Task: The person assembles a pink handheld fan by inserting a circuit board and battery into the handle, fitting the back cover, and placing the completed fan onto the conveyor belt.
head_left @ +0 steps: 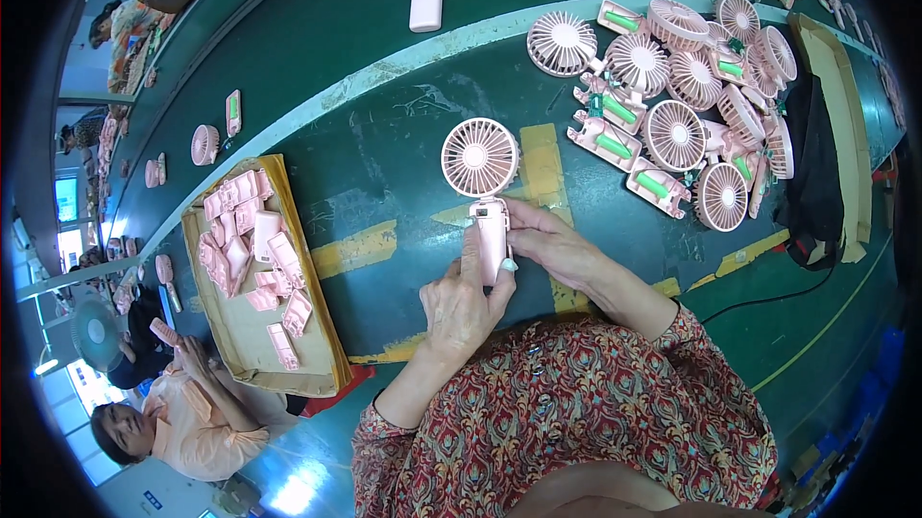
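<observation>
Pink fan point(482, 182) sat over the counter point(389, 158), its handle point(493, 241) held between left hand point(455, 311) and right hand point(559, 247) — judged light, stiff, slightly slippery; best gripped by that handle, since the thin-ribbed grille point(479, 155) looked fragile.

I can't read any lettering or number from where I sit. A small blue sign point(152, 500) with pale marks shows on a light surface, well out beyond the near edge of the cardboard tray point(312, 297), but the marks are too small for me to make out. On the pink handheld fan point(480, 158), toward the front edge of the workbench point(370, 172), I find a small dark window point(483, 214) in the handle, no figure legible. Any print on the green battery cells point(614, 145) near the right end is beyond my view.
</observation>
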`<action>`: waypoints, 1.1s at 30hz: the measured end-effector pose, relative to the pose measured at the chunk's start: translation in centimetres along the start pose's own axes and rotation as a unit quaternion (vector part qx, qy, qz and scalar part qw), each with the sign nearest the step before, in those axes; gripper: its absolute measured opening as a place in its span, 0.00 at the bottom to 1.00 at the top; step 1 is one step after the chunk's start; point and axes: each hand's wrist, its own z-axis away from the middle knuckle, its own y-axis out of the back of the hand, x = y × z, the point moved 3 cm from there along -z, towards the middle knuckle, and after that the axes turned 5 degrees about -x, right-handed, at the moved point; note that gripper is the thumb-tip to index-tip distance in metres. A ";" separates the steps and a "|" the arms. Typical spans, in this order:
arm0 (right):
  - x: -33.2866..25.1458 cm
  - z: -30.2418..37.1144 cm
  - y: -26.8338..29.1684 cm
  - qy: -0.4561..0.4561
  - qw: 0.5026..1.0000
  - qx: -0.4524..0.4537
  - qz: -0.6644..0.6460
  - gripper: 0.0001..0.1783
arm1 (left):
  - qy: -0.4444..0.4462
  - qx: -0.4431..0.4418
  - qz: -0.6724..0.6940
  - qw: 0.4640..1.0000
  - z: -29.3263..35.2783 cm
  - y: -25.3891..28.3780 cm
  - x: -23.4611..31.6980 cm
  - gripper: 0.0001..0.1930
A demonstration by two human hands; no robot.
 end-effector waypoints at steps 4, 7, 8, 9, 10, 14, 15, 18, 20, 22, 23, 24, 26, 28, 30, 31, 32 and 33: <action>-0.2 0.0 -0.2 0.002 1.000 -0.006 0.010 0.22 | -0.008 0.004 -0.020 1.000 -0.1 -0.2 -0.1 0.32; -0.6 0.0 -0.6 0.021 0.999 -0.027 0.009 0.22 | -0.014 0.011 -0.015 1.000 0.0 -0.5 -0.3 0.32; -0.6 0.0 -0.6 0.018 0.999 -0.027 0.007 0.22 | -0.013 0.011 -0.015 1.000 0.0 -0.5 -0.4 0.32; -0.6 0.0 -0.6 0.015 1.000 -0.026 0.005 0.22 | -0.016 0.010 -0.017 1.000 -0.1 -0.4 -0.3 0.31; -0.6 0.0 -0.6 0.014 1.000 -0.026 0.006 0.22 | -0.019 0.009 -0.020 1.000 -0.1 -0.4 -0.3 0.31; -0.3 0.1 -0.4 0.008 1.000 -0.004 0.000 0.23 | -0.029 0.009 -0.010 0.999 0.0 -0.6 -0.5 0.30; -0.3 0.1 -0.5 0.013 1.000 0.009 0.000 0.23 | -0.033 0.005 -0.012 0.999 0.0 -0.6 -0.5 0.31; -0.2 0.2 -0.7 0.013 0.998 0.044 0.039 0.23 | -0.043 0.002 -0.013 0.999 0.2 -0.9 -0.6 0.32; -0.2 0.2 -0.9 0.014 0.998 0.048 0.046 0.23 | -0.048 0.005 -0.013 0.999 0.3 -1.0 -0.7 0.32; -0.3 0.3 -1.0 0.017 0.997 0.055 0.054 0.22 | -0.059 0.006 -0.025 0.998 0.3 -1.2 -0.7 0.33; -0.2 0.2 -1.0 0.017 0.997 0.051 0.047 0.22 | -0.058 0.007 -0.024 0.998 0.3 -1.2 -0.7 0.33; -0.3 0.2 -1.0 0.019 0.998 0.048 0.040 0.22 | -0.068 0.019 -0.019 0.997 0.3 -1.2 -0.7 0.34; -0.3 0.2 -1.0 0.007 0.998 0.048 0.035 0.22 | -0.078 0.032 -0.013 0.996 0.2 -1.0 -0.8 0.34; -0.3 0.3 -0.9 -0.004 0.998 0.050 0.030 0.22 | -0.077 0.031 0.012 0.997 0.2 -0.6 -0.8 0.35; -0.1 0.3 -0.7 -0.018 0.999 0.037 0.009 0.23 | -0.080 0.033 0.015 0.996 0.3 -0.7 -0.8 0.35; 0.0 0.3 -0.6 -0.019 0.999 0.037 0.009 0.23 | -0.082 0.034 0.016 0.996 0.4 -0.7 -0.8 0.35; 0.2 0.3 -0.5 -0.017 0.999 0.033 0.008 0.23 | -0.082 0.033 0.017 0.996 0.5 -0.8 -0.8 0.35; 0.2 0.3 -0.4 -0.014 0.999 0.030 0.008 0.23 | -0.077 0.010 0.008 0.997 0.5 -1.1 -0.8 0.35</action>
